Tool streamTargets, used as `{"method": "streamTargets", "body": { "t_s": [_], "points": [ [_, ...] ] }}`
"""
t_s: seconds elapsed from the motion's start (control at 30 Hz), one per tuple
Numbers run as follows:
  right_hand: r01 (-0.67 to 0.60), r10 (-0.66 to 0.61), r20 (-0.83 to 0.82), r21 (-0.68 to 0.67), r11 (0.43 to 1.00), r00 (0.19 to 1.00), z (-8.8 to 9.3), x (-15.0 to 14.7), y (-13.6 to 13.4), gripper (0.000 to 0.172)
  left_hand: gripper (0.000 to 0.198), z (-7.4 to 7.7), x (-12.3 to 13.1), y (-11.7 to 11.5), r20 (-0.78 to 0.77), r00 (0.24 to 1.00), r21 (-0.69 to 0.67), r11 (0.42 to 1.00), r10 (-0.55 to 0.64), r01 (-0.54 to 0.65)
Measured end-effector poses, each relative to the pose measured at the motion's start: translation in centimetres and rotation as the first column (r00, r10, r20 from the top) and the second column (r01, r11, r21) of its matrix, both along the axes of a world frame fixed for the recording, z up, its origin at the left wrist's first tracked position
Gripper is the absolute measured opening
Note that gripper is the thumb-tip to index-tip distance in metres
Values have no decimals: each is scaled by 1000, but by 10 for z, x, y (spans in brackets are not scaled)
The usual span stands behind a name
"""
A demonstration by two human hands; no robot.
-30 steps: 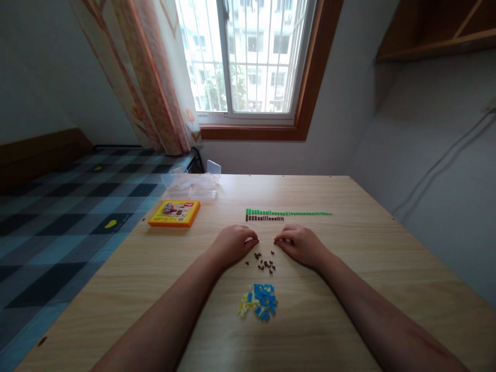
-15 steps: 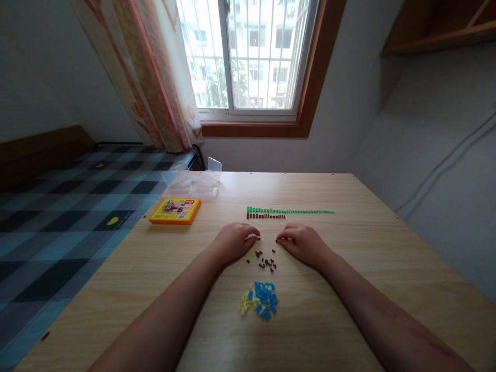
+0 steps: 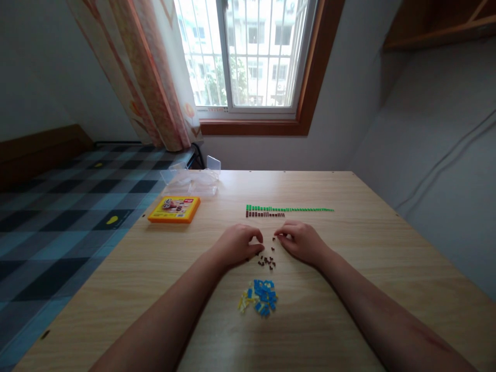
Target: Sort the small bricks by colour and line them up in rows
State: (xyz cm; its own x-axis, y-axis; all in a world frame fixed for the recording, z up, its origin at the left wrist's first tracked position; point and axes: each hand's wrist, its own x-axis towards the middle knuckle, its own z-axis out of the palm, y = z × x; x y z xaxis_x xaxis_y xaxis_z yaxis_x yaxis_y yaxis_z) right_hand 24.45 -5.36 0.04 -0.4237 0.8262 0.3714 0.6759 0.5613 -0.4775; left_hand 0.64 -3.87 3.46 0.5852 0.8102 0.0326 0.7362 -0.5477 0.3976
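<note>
My left hand rests low over the table, its thumb and index finger curved apart beside a small scatter of brown building bricks. Some bricks at its near side are partly covered by the thumb. Opposite it, my right hand has its index finger and thumb apart, and a tiny brown brick lies just off the fingertips. Beyond the hands is a line of brown bricks, and right behind that runs a longer line of green bricks graded from large to small.
Nearer me lies a heap of blue bricks with pale yellow bricks mixed in at its left. A yellow-orange box and clear plastic packaging sit at the table's far left. A bed adjoins the left edge.
My left hand has moved slightly right and toward me, to the brown bricks, and its fingers have parted. My right hand shifted slightly; its fingertips now show a gap, with a brown brick just beside them.
</note>
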Motion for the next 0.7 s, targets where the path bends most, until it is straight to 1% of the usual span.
{"method": "streamTargets", "body": {
  "t_s": [0.07, 0.17, 0.3, 0.4, 0.5, 0.63, 0.7],
  "points": [
    [-22, 22, -28, -3, 1000, 999, 0, 1, 0, 21, 9, -1, 1, 1, -5, 1000, 17, 1000, 9, -9],
    [-80, 79, -68, -9, 997, 995, -2, 2, 0, 27, 8, -5, 2, 2, 6, 999, 65, 997, 52, -53],
    [-162, 161, -119, 2, 987, 980, -2, 3, -1, 36, 11, -11, 0, 4, 43, 990, 117, 983, 134, -138],
    [-216, 216, -129, 13, 976, 968, -1, 4, -4, 44, 14, -12, -6, 8, 62, 986, 151, 975, 158, -166],
    [-267, 268, -112, 24, 963, 957, 1, 4, -6, 46, 14, -10, -13, 10, 55, 991, 139, 982, 124, -131],
    [-314, 313, -88, 8, 949, 946, 4, 4, -9, 44, 17, -7, -19, 11, 70, 997, 65, 998, 15, -20],
    [-329, 328, -71, -6, 944, 942, 5, 5, -9, 43, 21, -6, -19, 11, 83, 996, 31, 999, -15, 13]
  ]
}}
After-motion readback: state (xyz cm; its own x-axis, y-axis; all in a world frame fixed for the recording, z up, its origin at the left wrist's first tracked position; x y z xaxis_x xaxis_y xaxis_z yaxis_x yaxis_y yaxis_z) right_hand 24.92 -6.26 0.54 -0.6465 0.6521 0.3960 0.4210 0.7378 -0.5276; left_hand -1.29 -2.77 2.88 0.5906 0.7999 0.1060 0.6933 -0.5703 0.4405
